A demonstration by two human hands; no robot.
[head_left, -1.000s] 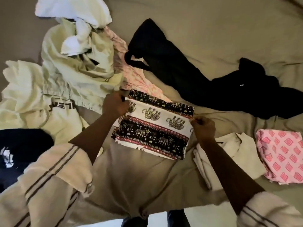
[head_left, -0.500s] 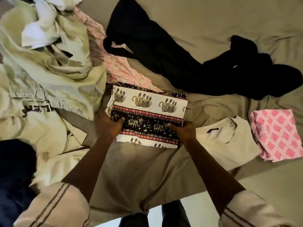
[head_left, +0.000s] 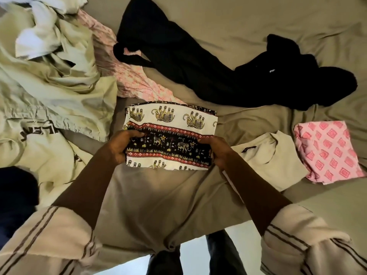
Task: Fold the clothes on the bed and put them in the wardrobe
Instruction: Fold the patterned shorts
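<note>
A dark navy garment [head_left: 15, 195] lies bunched at the far left edge, partly out of view. Next to it a heap of pale green clothes [head_left: 59, 90] covers the left side of the bed [head_left: 158, 205], with a crumpled white cloth [head_left: 37, 42] on top and dark lettering on one piece. The heap's right edge comes close to the left hand [head_left: 121, 147], so there is little room on that side. A pink floral garment [head_left: 123, 76] runs out from under the heap and reaches the far edge of the elephant-print cloth [head_left: 170, 135].

That cloth lies folded into a rectangle at the middle of the bed. The left hand's grip is curled round its left short edge. The right hand [head_left: 216, 151] has its grip curled round the right short edge. Between the cloth and the near edge of the bed there is only bare sheet. Beyond that edge a strip of pale floor [head_left: 192, 247] and the person's dark trouser legs show.

Behind the cloth, a long black garment [head_left: 198, 72] sprawls from top centre to the right, apart from it. Just beside the right hand lies a folded cream garment [head_left: 274, 159], its near corner under the forearm. A folded pink diamond-print cloth [head_left: 329, 151] overlaps the cream garment's right side. Bare sheet fills the upper right.
</note>
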